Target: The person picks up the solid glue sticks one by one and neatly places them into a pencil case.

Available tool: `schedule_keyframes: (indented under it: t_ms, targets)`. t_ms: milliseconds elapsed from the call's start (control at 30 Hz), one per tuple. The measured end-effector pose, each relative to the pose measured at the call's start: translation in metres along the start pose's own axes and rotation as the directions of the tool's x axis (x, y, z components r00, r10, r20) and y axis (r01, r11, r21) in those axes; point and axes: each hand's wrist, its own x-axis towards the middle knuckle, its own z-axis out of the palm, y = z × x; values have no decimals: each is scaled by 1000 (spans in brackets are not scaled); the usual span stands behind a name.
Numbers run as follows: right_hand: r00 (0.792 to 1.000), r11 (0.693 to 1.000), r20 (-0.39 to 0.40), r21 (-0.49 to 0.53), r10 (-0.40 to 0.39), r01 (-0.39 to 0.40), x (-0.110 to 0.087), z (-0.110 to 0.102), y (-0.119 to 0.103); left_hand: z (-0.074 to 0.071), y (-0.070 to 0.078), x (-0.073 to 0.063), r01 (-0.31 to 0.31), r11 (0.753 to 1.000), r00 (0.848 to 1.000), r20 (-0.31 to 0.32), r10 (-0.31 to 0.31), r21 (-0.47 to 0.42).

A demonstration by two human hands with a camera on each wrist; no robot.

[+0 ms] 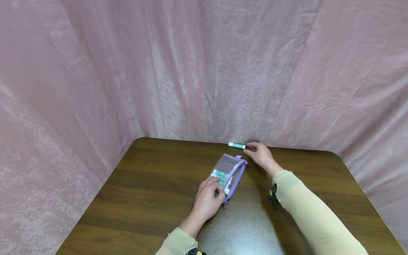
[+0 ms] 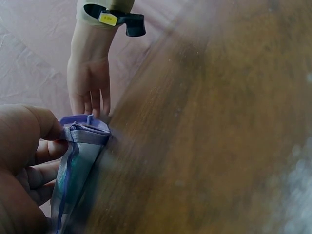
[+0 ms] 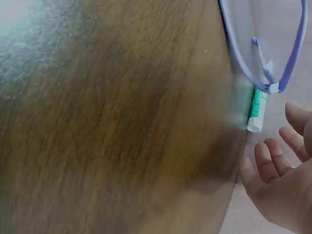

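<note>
A purple-trimmed mesh zipper pouch [image 1: 227,163] lies on the table with its zipper side gaping. Several white-and-green glue sticks [image 1: 220,173] show through its mesh. My left hand [image 1: 208,198] pinches the pouch's near edge between thumb and index finger; the left wrist view shows this pinch at the purple rim [image 2: 87,127]. One more glue stick [image 1: 237,145] lies on its side by the table's back edge. My right hand [image 1: 259,154] reaches beside its right end, fingers relaxed and spread, with a small gap to the stick [image 3: 257,114] in the right wrist view.
The brown wooden table [image 1: 153,191] has rounded back corners. Pink curtains [image 1: 191,71] hang right behind its far edge and along the sides. A small zipper pull [image 1: 225,204] sticks out from the pouch's near corner.
</note>
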Motion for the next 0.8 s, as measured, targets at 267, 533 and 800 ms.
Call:
schedule_keyframes:
  t_ms: [267,533,800]
  targets:
    - [999,999,-11,32,-32,33,28,12,36,2,-1,1,5,1000,1000,-1,-5,4]
    - [999,998,-26,43,-42,43,48,19,62,1,-2,1,1,1000,1000,-1,-1,6]
    - [999,998,8,44,-38,38,48,17,60,3,-3,1,4,1000,1000,3,-4,12]
